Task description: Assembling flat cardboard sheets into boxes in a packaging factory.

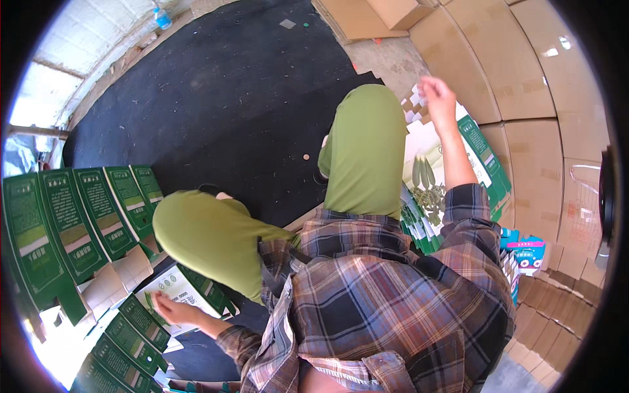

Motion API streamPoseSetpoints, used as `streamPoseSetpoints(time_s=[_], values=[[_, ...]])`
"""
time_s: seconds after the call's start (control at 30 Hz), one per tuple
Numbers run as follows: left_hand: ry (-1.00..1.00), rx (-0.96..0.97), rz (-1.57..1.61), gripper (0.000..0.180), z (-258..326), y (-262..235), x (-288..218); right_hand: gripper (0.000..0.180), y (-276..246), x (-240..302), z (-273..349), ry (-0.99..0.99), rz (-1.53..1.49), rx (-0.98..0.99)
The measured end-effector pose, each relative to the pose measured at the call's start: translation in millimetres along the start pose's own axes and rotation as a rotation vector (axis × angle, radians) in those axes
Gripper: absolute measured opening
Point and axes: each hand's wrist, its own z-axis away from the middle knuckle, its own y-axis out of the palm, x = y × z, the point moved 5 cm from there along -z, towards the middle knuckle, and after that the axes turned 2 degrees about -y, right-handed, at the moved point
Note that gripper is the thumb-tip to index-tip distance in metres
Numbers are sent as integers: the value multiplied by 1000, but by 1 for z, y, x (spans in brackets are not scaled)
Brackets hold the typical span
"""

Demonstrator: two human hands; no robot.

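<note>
I sit on a black mat (223, 98) in green trousers and a plaid shirt. My left hand (171, 308) rests low at the left on a flat white-and-green carton blank (177, 288), fingers spread on its edge. My right hand (438, 98) reaches out to the right over a stack of flat white-and-green carton blanks (429, 170), fingers pinched at the top blank's notched flap. Whether it grips the flap I cannot tell.
A fanned row of folded green cartons (72, 223) lies at the left, with more green cartons (124, 347) below it. Brown corrugated cardboard boxes (524, 78) line the right side. A small blue printed box (527, 252) sits at the right. A plastic bottle (162, 18) stands far back.
</note>
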Motion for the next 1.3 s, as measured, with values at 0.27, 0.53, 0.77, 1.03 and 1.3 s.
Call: streamPoseSetpoints(time_s=[0.27,0.53,0.77,1.03,1.3], values=[[388,271,329,23,-68,63,-237,95,29,-160,179,396,999,604],[508,1060,489,21,-5,206,-273,91,27,-142,204,362,1140,747],[495,1187,252,23,16,222,-255,85,33,-133,208,273,1126,761],[563,1152,203,24,18,217,-260,38,-1,-56,155,94,1266,551],[648,1107,211,24,18,215,-270,19,-168,30,41,-100,1425,-185]])
